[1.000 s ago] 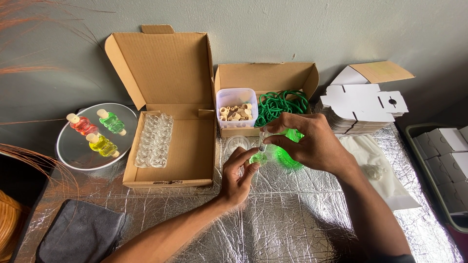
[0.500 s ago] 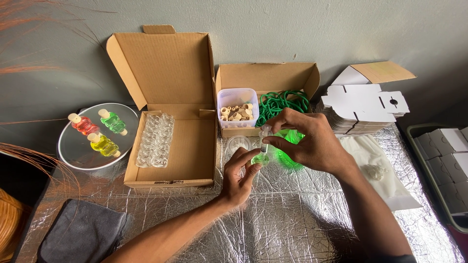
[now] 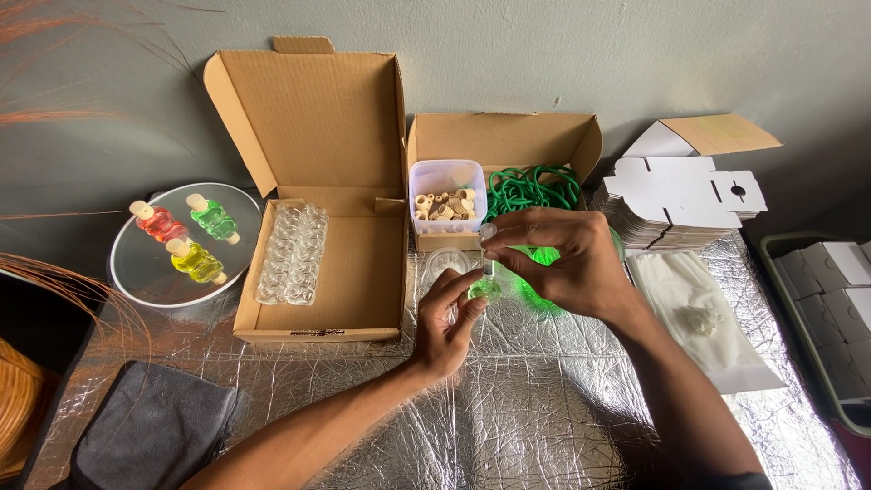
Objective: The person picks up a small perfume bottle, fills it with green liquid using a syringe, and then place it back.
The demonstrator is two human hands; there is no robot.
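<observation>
1. While both forearms reach in over the crinkled foil table cover (image 3: pixel 544 417), the left hand (image 3: pixel 449 318) is half curled, thumb and fingertips pinching a small green-filled bottle (image 3: pixel 484 289) from below.
2. Just above it, the right hand (image 3: pixel 567 263) is bent over the bottle, thumb and forefinger nipping a slim clear dropper (image 3: pixel 489 245) that stands upright over the bottle's mouth; the other fingers are loosely folded.
3. Behind the hands glows a green container (image 3: pixel 542 272), mostly hidden.
4. Left of them, a big open carton (image 3: pixel 313 263) holds rows of clear empty bottles (image 3: pixel 292 252).
5. Farther back, a tub of wooden caps (image 3: pixel 445 201) and green cords (image 3: pixel 531 186) sit in a smaller box.
6. Far left, a round mirror tray (image 3: pixel 150 268) bears three filled bottles (image 3: pixel 190 238).
</observation>
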